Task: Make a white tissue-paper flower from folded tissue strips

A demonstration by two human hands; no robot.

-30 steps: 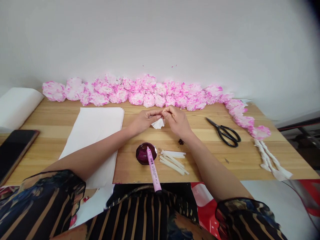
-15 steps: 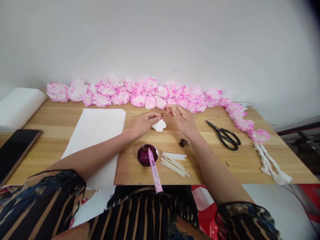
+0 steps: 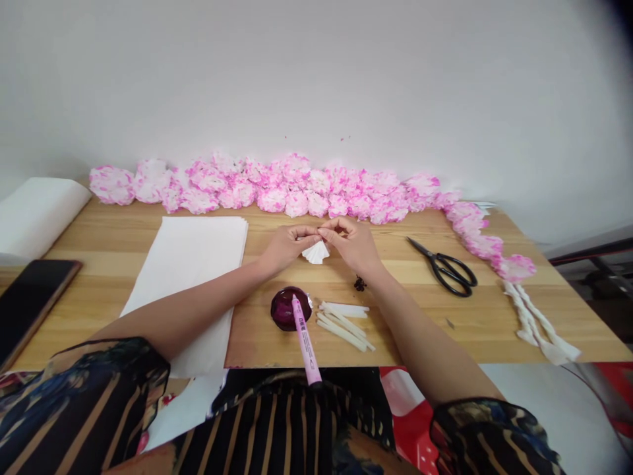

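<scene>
Left hand (image 3: pixel 284 248) and right hand (image 3: pixel 355 245) pinch the gathered top of a white pleated paper fan (image 3: pixel 316 254) just below them: folded, yet uncoloured. Pink-edged paper flowers (image 3: pixel 271 199) beyond both hands look finished.

Left hand (image 3: pixel 287 247) and right hand (image 3: pixel 353 247) pinching pleated white paper (image 3: pixel 315 253), pink flowers (image 3: pixel 297 191) behind, scissors (image 3: pixel 445 265) at right.

The head camera looks down across the tabletop (image 3: pixel 487 324).

White pleated paper fan (image 3: pixel 315 253), splayed
</scene>
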